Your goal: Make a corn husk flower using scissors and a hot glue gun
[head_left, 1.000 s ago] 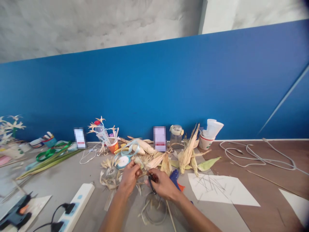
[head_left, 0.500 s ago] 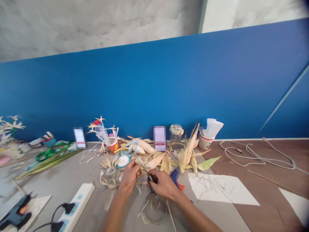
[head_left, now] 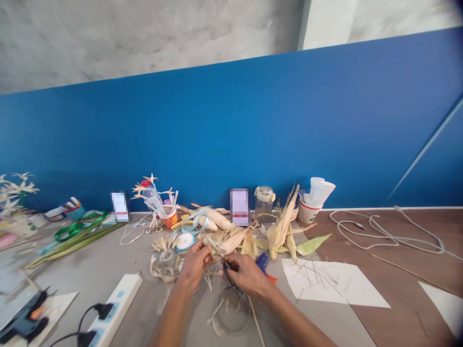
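My right hand (head_left: 248,275) grips black-handled scissors (head_left: 229,273), their blades pointing up and left toward my left hand. My left hand (head_left: 195,265) is closed in a pinch on a small pale piece of corn husk (head_left: 206,241), which shows just above the fingertips beside the blades. Behind both hands lies a heap of dried corn husks (head_left: 235,239). A roll of light blue ribbon (head_left: 184,242) sits just beyond my left hand, with a clear tape roll (head_left: 167,258) and husk scraps beside it.
A blue glue gun (head_left: 262,262) lies right of my right hand, near white paper (head_left: 338,289) bearing thin wires. A power strip (head_left: 117,306) and a dark glue gun (head_left: 25,315) are at left. Behind stand a phone (head_left: 239,205), a jar (head_left: 264,205) and paper cups (head_left: 308,212).
The scissors have shifted slightly and their handles look closer together. My right hand has moved a little to the right; my left hand stays nearly in place.
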`<state>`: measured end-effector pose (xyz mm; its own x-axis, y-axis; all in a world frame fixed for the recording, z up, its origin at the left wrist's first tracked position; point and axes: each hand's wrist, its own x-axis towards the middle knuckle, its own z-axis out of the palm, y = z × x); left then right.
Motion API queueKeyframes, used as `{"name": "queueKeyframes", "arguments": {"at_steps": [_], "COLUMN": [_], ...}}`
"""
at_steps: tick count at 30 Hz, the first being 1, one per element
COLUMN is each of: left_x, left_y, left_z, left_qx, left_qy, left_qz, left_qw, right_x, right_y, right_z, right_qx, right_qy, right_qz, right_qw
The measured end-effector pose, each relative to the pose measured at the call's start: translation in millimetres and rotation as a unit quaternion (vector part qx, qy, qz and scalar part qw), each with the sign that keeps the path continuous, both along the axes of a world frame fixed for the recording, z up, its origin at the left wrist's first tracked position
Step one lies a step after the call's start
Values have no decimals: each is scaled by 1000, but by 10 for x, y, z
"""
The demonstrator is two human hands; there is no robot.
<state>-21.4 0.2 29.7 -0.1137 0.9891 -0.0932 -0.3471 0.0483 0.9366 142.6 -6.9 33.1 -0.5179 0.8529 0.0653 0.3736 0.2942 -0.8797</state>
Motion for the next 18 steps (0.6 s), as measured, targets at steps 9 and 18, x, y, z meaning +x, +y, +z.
{"name": "queueKeyframes", "arguments": {"at_steps": [9,18], "left_x": [-14,-37], "left_y": [-3,-1], "left_z": [21,-5], "left_qx": [-9,-21], "left_qy": [-5,7], "left_qz": [-7,-18], "left_qw": [1000,1000], "right_x": [28,55], "right_y": [4,73], "right_z": [19,-69], "right_qx": [3,10], "right_qy": [5,3], "right_qz": [13,25], "right_qw": [1000,1000]}}
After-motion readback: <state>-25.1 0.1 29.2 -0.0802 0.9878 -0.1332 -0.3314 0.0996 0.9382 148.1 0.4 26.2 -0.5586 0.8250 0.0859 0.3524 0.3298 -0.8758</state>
